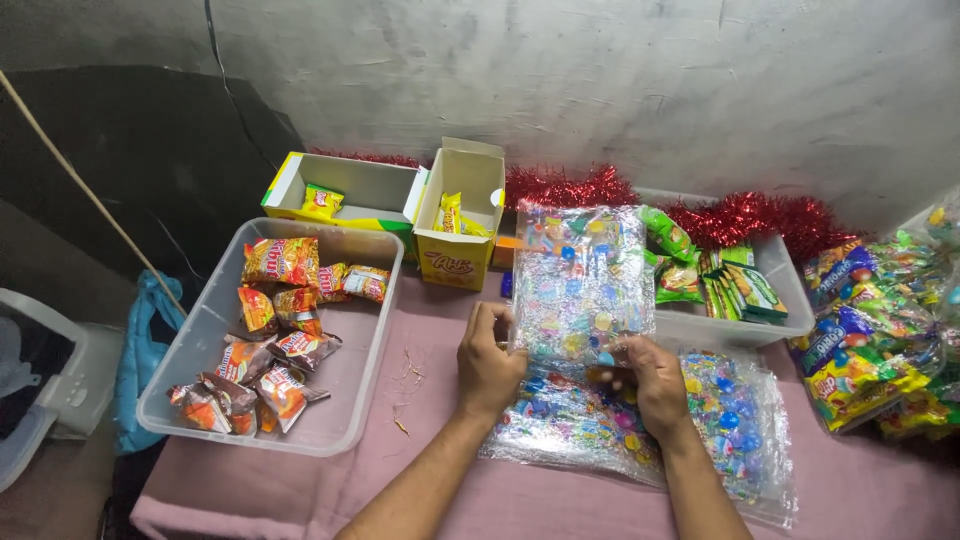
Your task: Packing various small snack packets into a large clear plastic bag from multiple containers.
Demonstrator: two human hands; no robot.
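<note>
Both my hands hold up a clear plastic bag (580,275) printed with small coloured shapes. My left hand (487,362) grips its lower left edge. My right hand (648,385) pinches its lower right corner. The bag stands upright above a flat pile of similar printed plastic bags (735,430) lying on the pink tablecloth (420,490).
A clear tub (205,330) at left holds several orange and brown snack packets. Behind are two open yellow cardboard boxes (460,210) with yellow packets, a clear tub (785,300) of green packets, red tinsel (570,187) along the wall, and a heap of colourful candy packs (870,340) at right.
</note>
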